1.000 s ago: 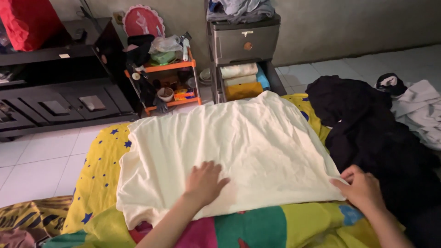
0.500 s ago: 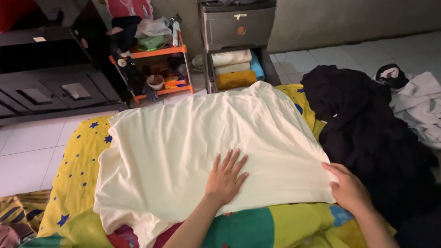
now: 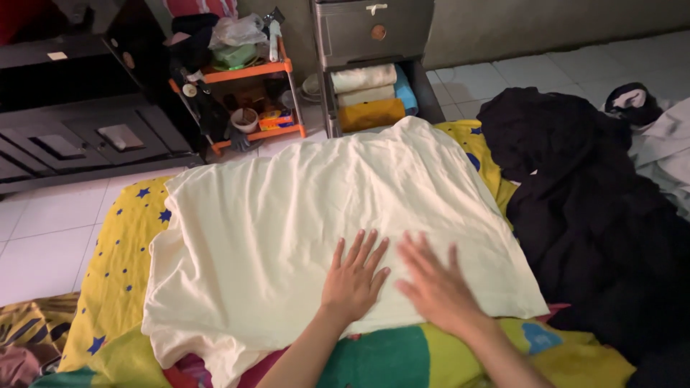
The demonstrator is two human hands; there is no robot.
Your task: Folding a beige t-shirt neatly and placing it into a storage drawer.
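Head view: both hands, left hand [image 3: 352,280] and right hand [image 3: 435,286], lie open, palms flat on the cream T-shirt [image 3: 323,208]; smoothing works best stroking outward toward the hem.

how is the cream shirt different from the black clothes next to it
The cream shirt is pale and spread flat and smooth on the bedsheet; the black clothes are dark and heaped in a rumpled pile. Both hands, left hand and right hand, lie flat on the shirt; neither touches the black pile. The shirt shows a clear outline with edges and corners; the pile has no clear shape. Both are fabric lying on the same bed.
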